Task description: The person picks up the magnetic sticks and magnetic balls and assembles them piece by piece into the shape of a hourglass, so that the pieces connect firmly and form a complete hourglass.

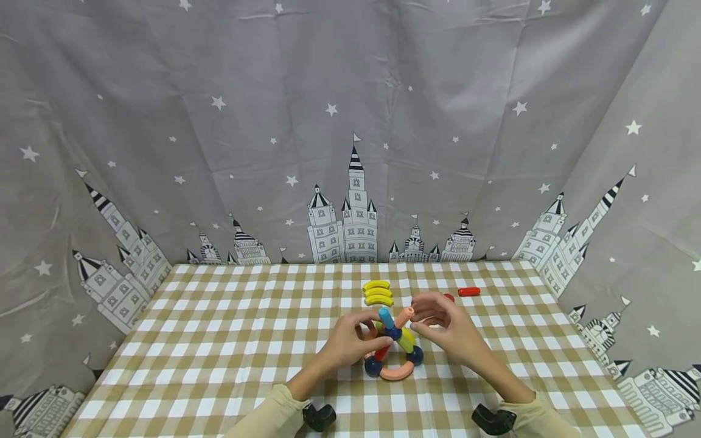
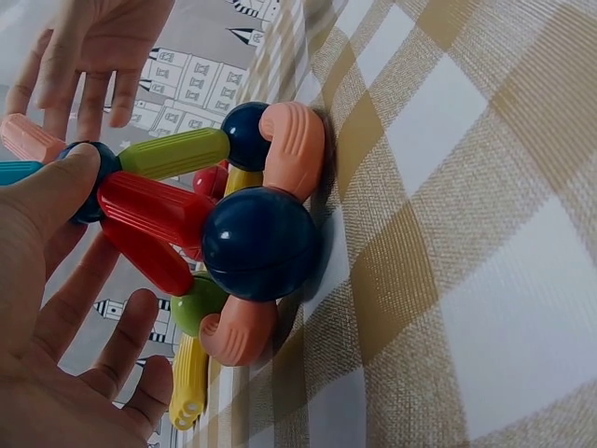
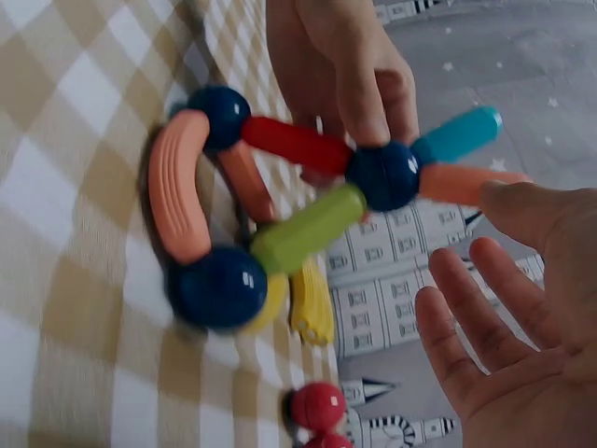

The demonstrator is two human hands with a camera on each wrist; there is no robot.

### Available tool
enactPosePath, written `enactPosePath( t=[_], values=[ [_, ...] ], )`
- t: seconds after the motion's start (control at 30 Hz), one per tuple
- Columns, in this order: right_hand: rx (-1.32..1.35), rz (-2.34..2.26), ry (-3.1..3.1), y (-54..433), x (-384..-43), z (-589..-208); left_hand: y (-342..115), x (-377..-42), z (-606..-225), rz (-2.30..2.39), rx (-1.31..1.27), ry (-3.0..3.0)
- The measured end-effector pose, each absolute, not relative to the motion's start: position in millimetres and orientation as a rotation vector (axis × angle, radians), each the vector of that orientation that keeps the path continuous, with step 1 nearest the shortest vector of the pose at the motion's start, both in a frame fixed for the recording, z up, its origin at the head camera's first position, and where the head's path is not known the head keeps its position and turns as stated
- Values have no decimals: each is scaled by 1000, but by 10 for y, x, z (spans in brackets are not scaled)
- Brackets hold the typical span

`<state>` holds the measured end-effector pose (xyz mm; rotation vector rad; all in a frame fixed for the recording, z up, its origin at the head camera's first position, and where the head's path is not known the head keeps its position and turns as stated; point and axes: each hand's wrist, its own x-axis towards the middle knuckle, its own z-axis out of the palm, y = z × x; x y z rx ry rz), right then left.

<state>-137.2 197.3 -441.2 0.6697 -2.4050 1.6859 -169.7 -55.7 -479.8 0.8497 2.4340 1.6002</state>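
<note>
A magnetic stick-and-ball structure stands on the checked cloth, with curved salmon rods (image 1: 397,371) and dark blue balls (image 2: 259,243) around its base. Red rods (image 2: 154,207) and a lime rod (image 3: 308,229) slope up to a blue top ball (image 3: 383,176). My left hand (image 1: 353,339) pinches that top ball, thumb on its near side. From it rise a light-blue rod (image 1: 386,317) and a straight salmon rod (image 1: 404,316). My right hand (image 1: 451,328) is beside the salmon rod, its thumb at the rod's end and the other fingers loosely spread. A green ball (image 2: 198,303) shows low in the left wrist view.
Several yellow curved rods (image 1: 378,293) lie together behind the structure. To the right are a red rod (image 1: 468,292) and red balls (image 3: 317,407), partly hidden by my right hand in the head view. A grey castle-print curtain (image 1: 263,152) borders the table.
</note>
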Motion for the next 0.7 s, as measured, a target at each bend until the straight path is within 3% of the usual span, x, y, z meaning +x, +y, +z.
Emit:
enactPosePath(
  t=[0.7],
  values=[
    [409, 1299, -2601, 2443, -1553, -4630, -566, -1676, -4774, 1583, 785, 2441]
  ],
)
